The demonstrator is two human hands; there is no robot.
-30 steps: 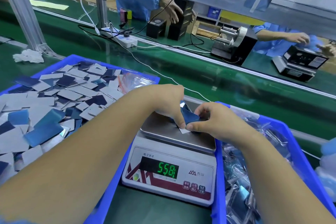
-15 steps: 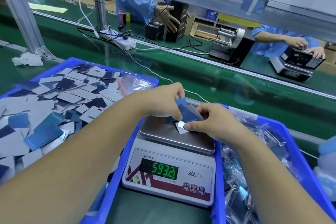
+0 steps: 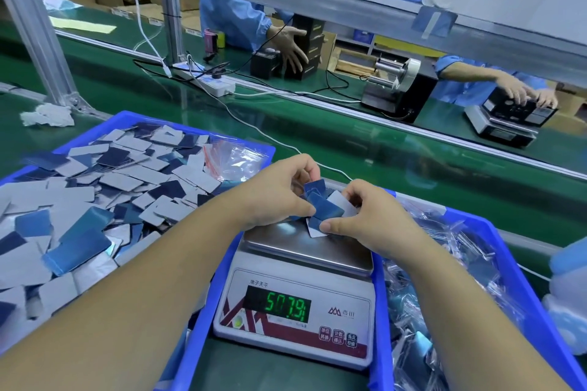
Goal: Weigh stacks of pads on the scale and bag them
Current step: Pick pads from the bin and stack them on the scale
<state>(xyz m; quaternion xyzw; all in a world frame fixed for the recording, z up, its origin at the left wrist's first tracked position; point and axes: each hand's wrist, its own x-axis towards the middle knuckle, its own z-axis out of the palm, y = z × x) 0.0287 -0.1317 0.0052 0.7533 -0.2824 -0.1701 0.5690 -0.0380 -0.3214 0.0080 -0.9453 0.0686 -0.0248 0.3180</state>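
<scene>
A white digital scale (image 3: 295, 320) with a steel pan stands between two blue bins, its green display lit. Over the pan's far side, a small fanned stack of blue and grey pads (image 3: 320, 209) is gripped from both sides. My left hand (image 3: 279, 194) pinches it from the left, my right hand (image 3: 371, 216) from the right, thumb on the lower white pad. The stack's underside is hidden, so I cannot tell whether it touches the pan.
The blue bin on the left (image 3: 219, 279) is heaped with loose pads and holds clear zip bags (image 3: 235, 157) at its back. The right blue bin (image 3: 514, 267) holds bagged pads. Beyond runs a green conveyor (image 3: 381, 143) where other workers' hands work.
Both hands have lifted and fanned the pad stack slightly toward the pan's far edge. The scale reading changed from 55.8 through 59.3 to about 50.8.
</scene>
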